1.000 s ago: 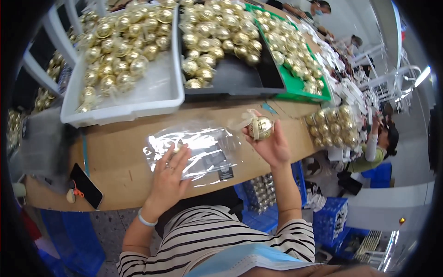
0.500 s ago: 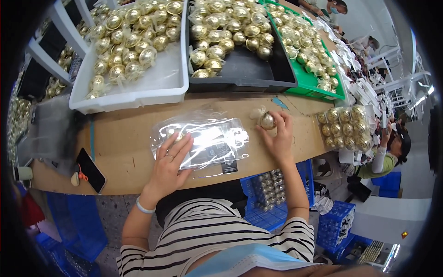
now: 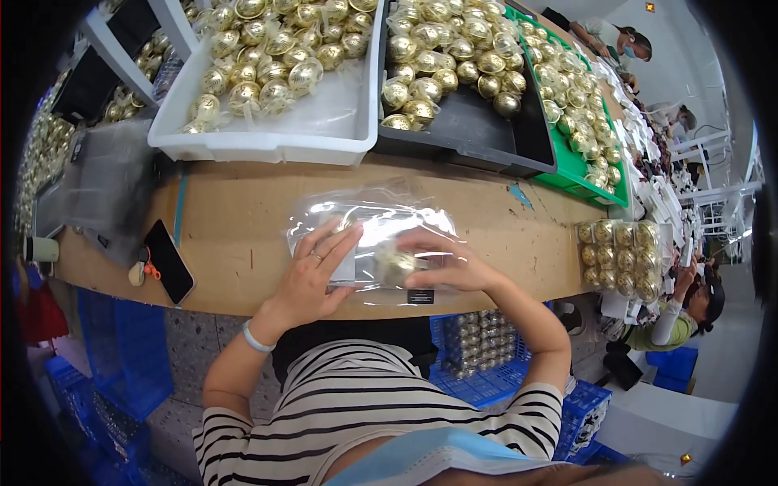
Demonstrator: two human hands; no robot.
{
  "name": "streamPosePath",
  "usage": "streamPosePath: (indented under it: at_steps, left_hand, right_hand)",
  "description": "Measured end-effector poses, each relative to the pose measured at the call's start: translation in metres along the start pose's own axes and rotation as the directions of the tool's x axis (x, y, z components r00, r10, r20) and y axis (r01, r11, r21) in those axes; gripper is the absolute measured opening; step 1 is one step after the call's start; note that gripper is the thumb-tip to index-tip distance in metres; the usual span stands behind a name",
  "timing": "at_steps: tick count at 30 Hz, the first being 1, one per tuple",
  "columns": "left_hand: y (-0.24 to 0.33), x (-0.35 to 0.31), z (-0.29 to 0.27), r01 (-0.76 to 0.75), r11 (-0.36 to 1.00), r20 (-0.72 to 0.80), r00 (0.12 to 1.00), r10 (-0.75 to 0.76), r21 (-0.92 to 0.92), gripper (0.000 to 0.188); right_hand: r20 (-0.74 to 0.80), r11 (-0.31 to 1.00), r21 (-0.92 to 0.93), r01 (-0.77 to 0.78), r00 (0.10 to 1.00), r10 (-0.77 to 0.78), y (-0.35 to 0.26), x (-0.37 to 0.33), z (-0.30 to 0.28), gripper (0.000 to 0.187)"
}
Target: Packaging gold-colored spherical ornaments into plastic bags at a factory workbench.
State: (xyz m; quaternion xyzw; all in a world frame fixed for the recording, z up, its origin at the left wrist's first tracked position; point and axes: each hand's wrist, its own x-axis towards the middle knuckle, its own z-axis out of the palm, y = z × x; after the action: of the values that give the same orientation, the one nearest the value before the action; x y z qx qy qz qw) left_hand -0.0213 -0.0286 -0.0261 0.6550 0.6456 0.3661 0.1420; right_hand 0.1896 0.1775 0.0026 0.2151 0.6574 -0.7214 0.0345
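Clear plastic bags [image 3: 438, 231] lie flat and shiny on the tan table in front of me. My left hand [image 3: 312, 271] rests on their left part with its fingers stretched out. A gold ball [image 3: 397, 266], blurred by motion, is held in my right hand [image 3: 454, 263] over the middle of the bags. Whether the ball touches the plastic I cannot tell. A small black label [image 3: 421, 296] shows at the bags' near edge, below the right hand.
A white tray [image 3: 263, 147], a black tray [image 3: 462, 154] and a green tray [image 3: 579, 174] of gold balls line the far side. At right stands a clear pack of gold balls [image 3: 620, 257]. A phone [image 3: 168, 263] lies left. Other people work at far right.
My right hand has carried the gold ball from the table on the right leftward over the bags. The left hand stays on the plastic. The whole view has shifted slightly.
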Motion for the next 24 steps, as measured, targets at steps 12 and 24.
streamPosePath:
  at_steps: [12,24]
  left_hand:
    - [0.005,0.004,0.007,-0.059,0.989,0.01,0.998,0.058,0.136,0.083]
    - [0.021,0.007,0.003,0.034,0.978,0.078,0.996,-0.051,0.204,0.079]
  right_hand:
    - [-0.014,0.999,-0.013,0.051,0.999,-0.051,0.01,0.067,0.036,0.048]
    - [-0.259,0.775,-0.626,0.086,0.915,-0.31,-0.108,0.013,-0.127,0.022]
